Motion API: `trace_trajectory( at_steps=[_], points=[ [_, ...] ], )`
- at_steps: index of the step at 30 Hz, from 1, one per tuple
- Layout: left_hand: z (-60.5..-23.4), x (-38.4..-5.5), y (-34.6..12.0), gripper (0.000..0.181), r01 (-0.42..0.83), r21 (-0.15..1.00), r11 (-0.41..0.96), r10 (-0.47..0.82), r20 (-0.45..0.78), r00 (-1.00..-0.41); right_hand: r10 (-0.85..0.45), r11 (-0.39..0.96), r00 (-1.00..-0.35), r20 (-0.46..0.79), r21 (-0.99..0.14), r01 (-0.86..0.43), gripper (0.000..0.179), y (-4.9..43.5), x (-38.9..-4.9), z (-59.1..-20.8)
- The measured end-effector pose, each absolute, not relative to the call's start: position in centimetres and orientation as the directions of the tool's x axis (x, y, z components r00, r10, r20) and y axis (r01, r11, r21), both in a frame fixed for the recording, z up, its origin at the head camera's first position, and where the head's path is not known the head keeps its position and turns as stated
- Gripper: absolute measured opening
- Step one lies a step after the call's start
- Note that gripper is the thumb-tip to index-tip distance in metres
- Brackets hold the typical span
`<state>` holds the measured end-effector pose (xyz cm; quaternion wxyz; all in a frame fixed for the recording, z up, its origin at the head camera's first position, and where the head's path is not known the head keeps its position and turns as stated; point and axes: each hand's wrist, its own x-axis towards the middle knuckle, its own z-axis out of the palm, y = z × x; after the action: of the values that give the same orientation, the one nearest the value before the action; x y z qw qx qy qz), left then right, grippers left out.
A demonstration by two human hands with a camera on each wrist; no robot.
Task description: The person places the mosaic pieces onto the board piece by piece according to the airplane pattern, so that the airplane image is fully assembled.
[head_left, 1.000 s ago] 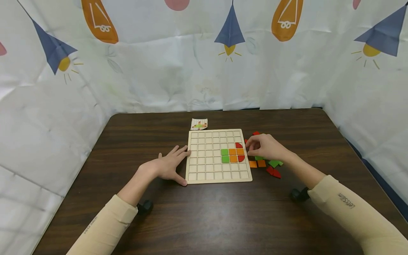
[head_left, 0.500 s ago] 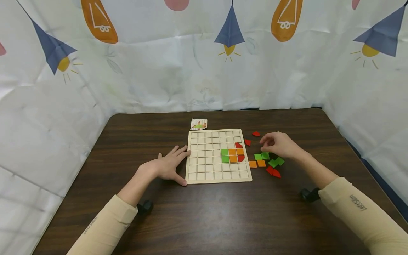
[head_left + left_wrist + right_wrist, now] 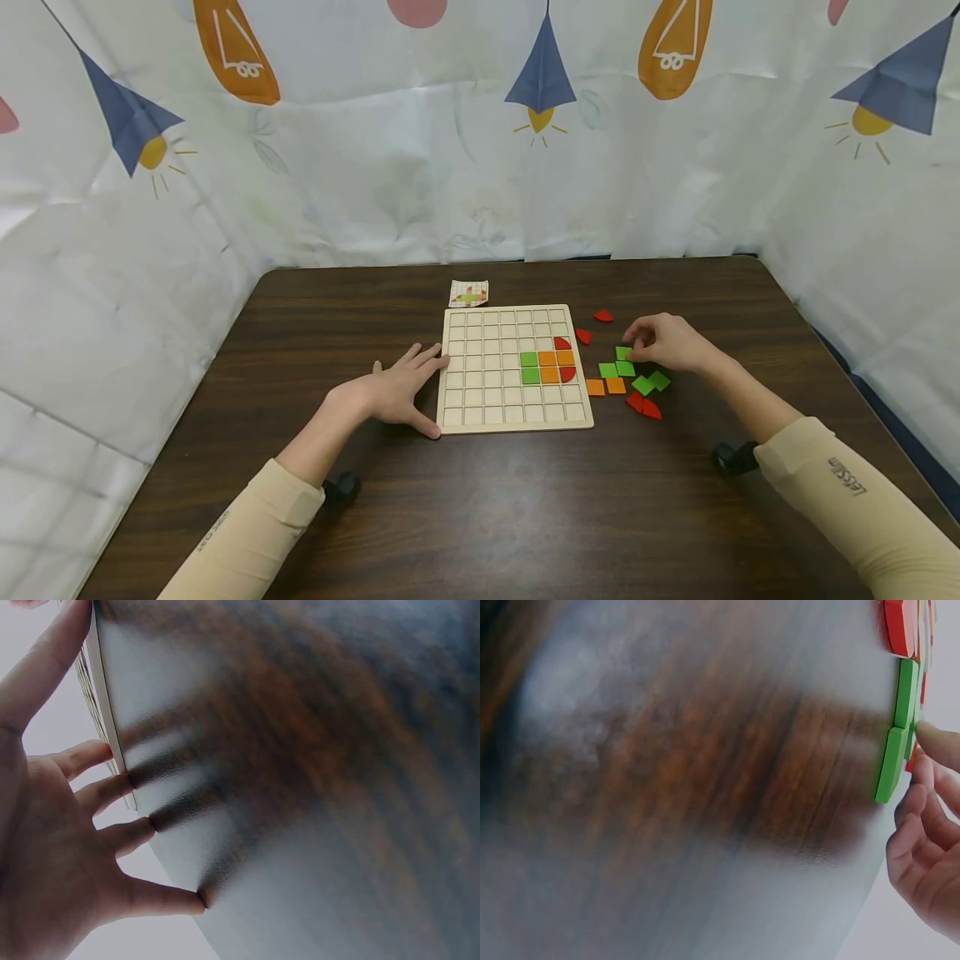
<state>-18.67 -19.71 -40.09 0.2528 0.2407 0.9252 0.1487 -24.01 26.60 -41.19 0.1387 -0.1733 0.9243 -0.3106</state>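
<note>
In the head view, we see a pale gridded board (image 3: 480, 398) lying flat on a dark wooden counter (image 3: 480, 517). In its right half sit two green squares (image 3: 530, 367), three orange squares (image 3: 547, 357) and two rounded red pieces (image 3: 567, 374). The left hand (image 3: 393, 392) rests at the board's left edge, its grip spread wide, with the thumb at the near left corner. The right hand (image 3: 670, 342) is to the right of the board, fingers bent, with a loose green square (image 3: 623, 353) at its fingertips; we cannot tell whether the grip pinches it. Near that hand we find four more green squares (image 3: 643, 385), two loose orange squares (image 3: 615, 385) and four loose red pieces (image 3: 603, 316). A small patterned card (image 3: 468, 293) lies just beyond the board's far left corner, and behind the counter we see a white curtain (image 3: 420, 183) printed with lamps.

In the left wrist view, we see the fingers fanned out, some of them meeting the board's edge.

In the right wrist view, we see the thumb and bent fingers beside green pieces, with a red piece nearby; the thumb tip's contact is unclear to us.
</note>
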Motion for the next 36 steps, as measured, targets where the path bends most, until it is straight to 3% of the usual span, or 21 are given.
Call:
trace_trajectory(
  at_steps=[36],
  points=[
    [-39.96, -18.56, -19.68, 0.115, 0.362, 0.401, 0.842, 0.516, -0.4, -0.757, -0.41, 0.761, -0.9, -0.149, -0.6, -0.247, 0.023, 26.48, -24.98, -41.85]
  ],
)
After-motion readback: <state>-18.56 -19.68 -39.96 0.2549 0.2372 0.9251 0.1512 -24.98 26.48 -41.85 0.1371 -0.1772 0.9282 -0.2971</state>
